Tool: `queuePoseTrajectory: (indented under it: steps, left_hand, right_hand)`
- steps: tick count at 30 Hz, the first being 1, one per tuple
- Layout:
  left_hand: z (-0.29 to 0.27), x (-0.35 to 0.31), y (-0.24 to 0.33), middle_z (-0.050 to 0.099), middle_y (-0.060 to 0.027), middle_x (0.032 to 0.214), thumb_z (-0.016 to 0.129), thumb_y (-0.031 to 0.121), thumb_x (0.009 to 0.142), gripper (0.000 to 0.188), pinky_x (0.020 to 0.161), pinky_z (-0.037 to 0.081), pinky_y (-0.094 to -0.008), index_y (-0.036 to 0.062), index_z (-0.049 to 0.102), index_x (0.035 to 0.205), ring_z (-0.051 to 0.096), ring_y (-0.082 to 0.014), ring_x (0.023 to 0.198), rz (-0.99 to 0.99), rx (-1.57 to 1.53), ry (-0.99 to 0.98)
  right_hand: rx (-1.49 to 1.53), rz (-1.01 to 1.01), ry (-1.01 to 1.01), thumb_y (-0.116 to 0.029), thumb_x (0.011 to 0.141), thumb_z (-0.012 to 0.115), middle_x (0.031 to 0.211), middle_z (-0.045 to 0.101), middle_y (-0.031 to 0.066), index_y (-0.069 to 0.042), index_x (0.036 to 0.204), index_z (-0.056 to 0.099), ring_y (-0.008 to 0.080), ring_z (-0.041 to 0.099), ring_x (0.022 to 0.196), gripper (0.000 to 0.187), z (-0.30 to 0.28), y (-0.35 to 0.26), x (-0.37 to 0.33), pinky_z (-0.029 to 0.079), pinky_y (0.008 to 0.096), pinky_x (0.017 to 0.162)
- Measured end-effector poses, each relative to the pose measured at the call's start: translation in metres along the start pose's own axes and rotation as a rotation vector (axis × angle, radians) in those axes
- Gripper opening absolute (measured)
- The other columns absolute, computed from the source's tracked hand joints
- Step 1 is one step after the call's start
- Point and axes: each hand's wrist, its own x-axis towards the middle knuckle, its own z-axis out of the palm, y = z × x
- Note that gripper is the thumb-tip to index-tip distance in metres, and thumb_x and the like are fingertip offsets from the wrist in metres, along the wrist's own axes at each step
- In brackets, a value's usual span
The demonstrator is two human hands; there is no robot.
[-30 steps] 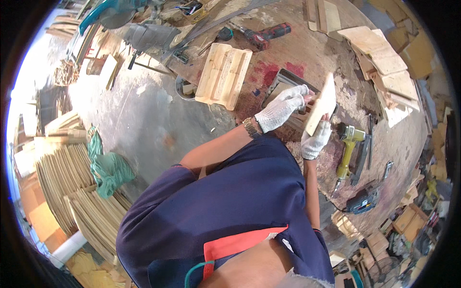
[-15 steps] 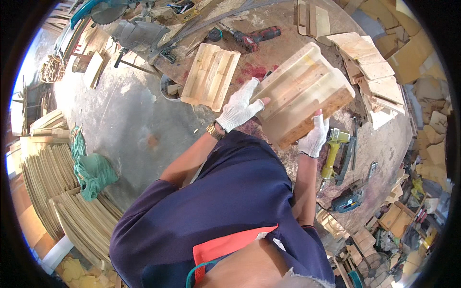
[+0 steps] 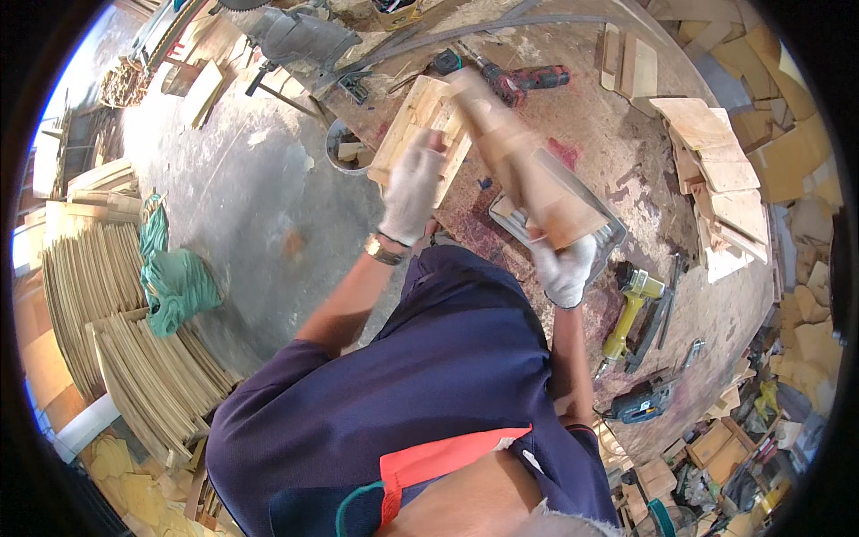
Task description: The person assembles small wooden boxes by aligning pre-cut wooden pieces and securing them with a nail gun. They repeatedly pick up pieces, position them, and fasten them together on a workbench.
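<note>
My right hand [image 3: 565,270], in a white glove, is closed on the near end of a pale wooden panel [image 3: 528,166]. The panel is tilted up and smeared by motion. My left hand [image 3: 410,195], also gloved, is off that panel, its blurred fingers stretched out over a smaller ridged wooden panel [image 3: 407,134]. Whether they touch it I cannot tell. A shallow grey tray [image 3: 611,234] lies partly behind the tilted panel, beside my right hand.
A red-and-black cordless drill [image 3: 514,82] lies beyond the panels. To the right are a yellow-green air tool [image 3: 631,313], a blue power tool [image 3: 642,403] and stacked wooden pieces [image 3: 720,170]. A bucket [image 3: 344,148] stands left of the smaller panel.
My left hand has let go of the large panel and moved left over the smaller one. My right hand has tilted the large panel up, and the grey tray now shows.
</note>
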Motion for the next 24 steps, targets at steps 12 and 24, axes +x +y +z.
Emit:
queuePoseTrajectory:
  steps: [12, 24]
  left_hand:
    - [-0.133, 0.062, -0.09, 0.059, -0.0155, 0.134, 0.069, 0.014, 0.069, 0.083, 0.1, 0.053, -0.0391, 0.0013, 0.042, 0.147, 0.062, -0.0269, 0.118, -0.334, -0.443, -0.393]
    - [-0.186, 0.156, -0.177, 0.059, -0.0099, 0.137, 0.059, 0.018, 0.091, 0.047, 0.108, 0.043, -0.0341, 0.0, 0.058, 0.134, 0.056, -0.0232, 0.126, -0.191, 0.319, -0.319]
  right_hand:
    - [-0.771, -0.023, -0.102, -0.004, 0.077, 0.063, 0.15, 0.04, 0.0277, -0.009, 0.142, 0.048, 0.0514, 0.038, 0.136, 0.068, 0.077, 0.087, 0.029, 0.038, 0.0518, 0.111]
    - [-0.633, 0.237, -0.037, -0.027, 0.087, 0.07, 0.132, 0.055, 0.0315, 0.009, 0.136, 0.047, 0.0472, 0.053, 0.123, 0.064, 0.151, 0.186, 0.004, 0.046, 0.0488, 0.102]
